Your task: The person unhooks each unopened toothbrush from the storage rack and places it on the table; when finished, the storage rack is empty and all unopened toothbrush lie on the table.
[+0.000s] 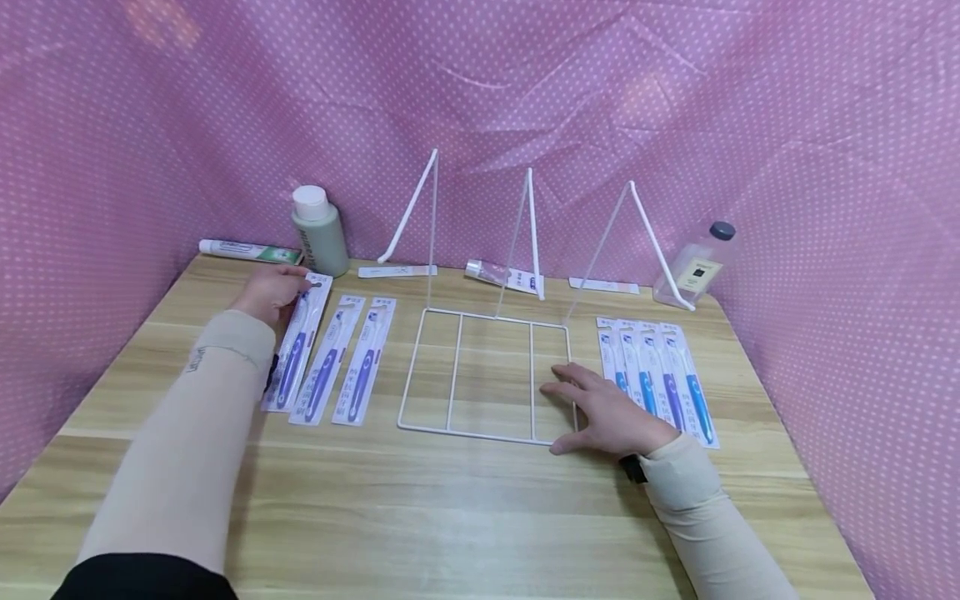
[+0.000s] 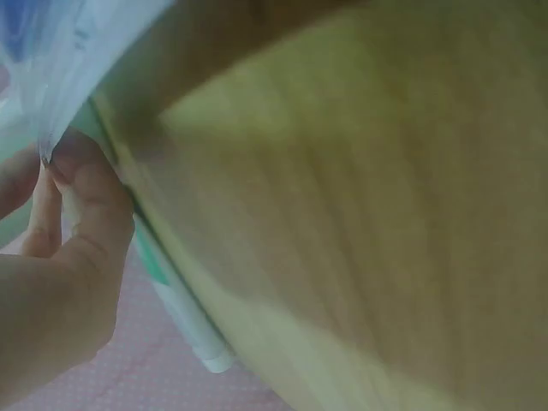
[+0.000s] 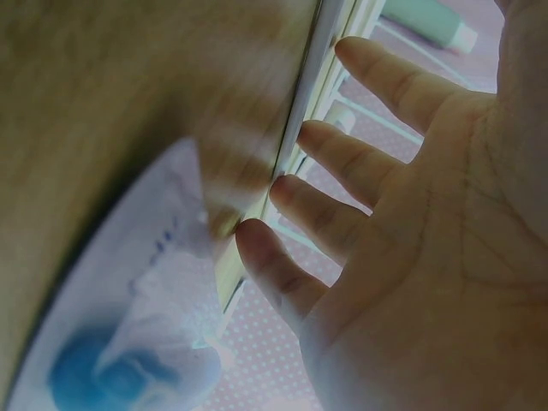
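Note:
My left hand (image 1: 268, 292) pinches the top end of a packaged toothbrush (image 1: 298, 346), the leftmost of three with purple handles. In the left wrist view the thumb and a finger meet on the edge of its clear pack (image 2: 51, 128). Two more packaged toothbrushes, a middle one (image 1: 327, 362) and a right one (image 1: 365, 362), lie beside it. My right hand (image 1: 607, 412) spreads its fingers over the right side of a white wire rack (image 1: 487, 432), holding nothing. Several packaged toothbrushes (image 1: 693, 392) in blue and purple lie just right of that hand, partly behind it.
Three white wire prongs rise from the rack's back. Behind stand a green bottle (image 1: 322, 237) and a clear bottle with a black cap (image 1: 693, 267). A toothpaste tube (image 1: 247, 251), a smaller tube (image 1: 506, 275) and two slim boxes lie along the back edge. Pink dotted cloth (image 1: 480, 83) surrounds the table.

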Demonstrator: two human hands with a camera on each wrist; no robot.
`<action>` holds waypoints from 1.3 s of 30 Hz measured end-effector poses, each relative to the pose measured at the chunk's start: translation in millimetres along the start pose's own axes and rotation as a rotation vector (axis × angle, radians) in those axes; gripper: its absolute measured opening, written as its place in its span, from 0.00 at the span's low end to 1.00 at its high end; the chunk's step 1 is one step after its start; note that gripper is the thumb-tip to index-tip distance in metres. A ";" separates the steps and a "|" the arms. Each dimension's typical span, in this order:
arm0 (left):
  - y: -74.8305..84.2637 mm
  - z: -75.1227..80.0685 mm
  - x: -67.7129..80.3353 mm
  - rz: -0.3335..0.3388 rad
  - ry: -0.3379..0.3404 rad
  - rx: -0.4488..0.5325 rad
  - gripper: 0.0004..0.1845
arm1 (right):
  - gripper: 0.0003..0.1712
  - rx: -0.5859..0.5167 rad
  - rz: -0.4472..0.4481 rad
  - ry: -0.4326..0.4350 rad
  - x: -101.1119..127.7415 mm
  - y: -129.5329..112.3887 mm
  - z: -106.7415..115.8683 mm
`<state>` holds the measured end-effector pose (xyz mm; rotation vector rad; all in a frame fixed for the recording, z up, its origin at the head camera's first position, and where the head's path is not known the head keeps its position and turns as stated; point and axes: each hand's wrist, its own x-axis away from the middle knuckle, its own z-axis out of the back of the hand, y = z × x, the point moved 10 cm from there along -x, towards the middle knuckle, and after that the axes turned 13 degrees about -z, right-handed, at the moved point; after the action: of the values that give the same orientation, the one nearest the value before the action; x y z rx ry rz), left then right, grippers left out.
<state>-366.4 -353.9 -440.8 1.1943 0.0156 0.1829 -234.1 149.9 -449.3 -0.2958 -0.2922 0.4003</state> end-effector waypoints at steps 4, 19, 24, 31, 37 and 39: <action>-4.2 0.7 -3.4 -0.014 0.017 -0.094 0.22 | 0.52 0.000 0.000 -0.001 0.0 -0.2 0.4; -5.1 -3.3 -5.5 0.010 0.003 -0.289 0.18 | 0.52 0.004 0.008 0.008 -0.2 -2.1 2.1; -4.1 -4.3 -5.0 -0.002 0.008 -0.361 0.18 | 0.52 0.003 0.006 0.007 -0.2 -2.0 1.5; 0.0 -7.1 -3.5 -0.031 0.001 -0.452 0.18 | 0.52 0.005 0.003 0.005 0.3 -1.5 1.3; 0.7 -10.7 -2.9 -0.028 -0.016 -0.468 0.18 | 0.52 0.000 -0.001 0.001 0.3 -1.0 1.3; 0.8 -11.7 -2.5 -0.020 -0.022 -0.471 0.17 | 0.52 -0.002 -0.003 -0.001 0.3 -1.0 1.2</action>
<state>-370.3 -343.2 -444.6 0.7258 -0.0331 0.1455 -233.9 149.4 -447.8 -0.2970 -0.2946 0.3969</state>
